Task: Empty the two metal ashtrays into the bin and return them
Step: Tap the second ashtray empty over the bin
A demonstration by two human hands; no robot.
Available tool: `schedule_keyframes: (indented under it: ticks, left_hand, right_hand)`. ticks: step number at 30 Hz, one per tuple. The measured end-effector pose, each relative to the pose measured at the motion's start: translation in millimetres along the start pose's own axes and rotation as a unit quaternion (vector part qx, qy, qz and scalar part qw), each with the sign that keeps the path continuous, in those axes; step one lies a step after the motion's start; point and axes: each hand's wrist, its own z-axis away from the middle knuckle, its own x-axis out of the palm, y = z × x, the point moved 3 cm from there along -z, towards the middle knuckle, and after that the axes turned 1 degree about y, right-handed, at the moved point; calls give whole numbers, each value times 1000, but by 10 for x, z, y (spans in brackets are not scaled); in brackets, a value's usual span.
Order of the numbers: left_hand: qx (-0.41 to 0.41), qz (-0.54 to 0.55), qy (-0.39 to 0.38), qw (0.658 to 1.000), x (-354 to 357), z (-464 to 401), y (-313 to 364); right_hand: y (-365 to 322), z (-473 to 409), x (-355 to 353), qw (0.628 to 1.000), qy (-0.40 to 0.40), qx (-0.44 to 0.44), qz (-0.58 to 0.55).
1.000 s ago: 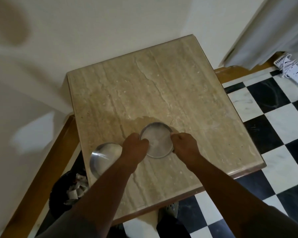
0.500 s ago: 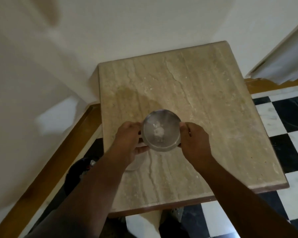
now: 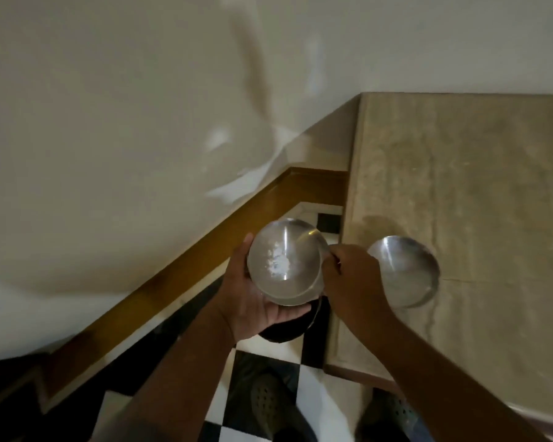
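A round metal ashtray [image 3: 283,261] with a patch of white ash in it is held over the floor, left of the table. My left hand [image 3: 253,301] cups it from below and the left. My right hand [image 3: 353,282] pinches its right rim. Directly under them part of a dark round bin [image 3: 281,331] shows; the hands and ashtray hide the remainder. A second metal ashtray [image 3: 406,272] lies on the beige marble table [image 3: 460,186] near its left edge, just right of my right hand, with no hand on it.
A cream wall with a brown wooden skirting board [image 3: 205,260] runs diagonally on the left. The floor is black and white checkered tile [image 3: 310,387]. My two shoes [image 3: 265,406] stand at the bottom, close to the table's near corner.
The ashtray with ash has been carried left off the table, and now hangs over the bin. The view has swung left. The other ashtray now lies on the table by its left edge.
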Motion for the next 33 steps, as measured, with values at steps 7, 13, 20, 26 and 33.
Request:
schedule_keyframes:
  ticks: [7, 13, 20, 26, 33]
  left_hand:
    - [29, 66, -77, 994, -658, 181, 79]
    - [74, -58, -54, 994, -957, 165, 282]
    - [17, -444, -52, 894, -966, -101, 515]
    - [150, -764, 101, 620, -885, -364, 479]
    - [282, -826, 105, 476, -1080, -535, 351]
  right_hand:
    - [-223, 78, 624, 996, -62, -6, 64]
    - [-273, -34, 849, 992, -118, 17, 36]
    - [-164, -231, 900, 979, -202, -27, 24]
    - [115, -306, 863, 940, -243, -171, 165]
    - [516, -237, 914, 878, -262, -287, 278]
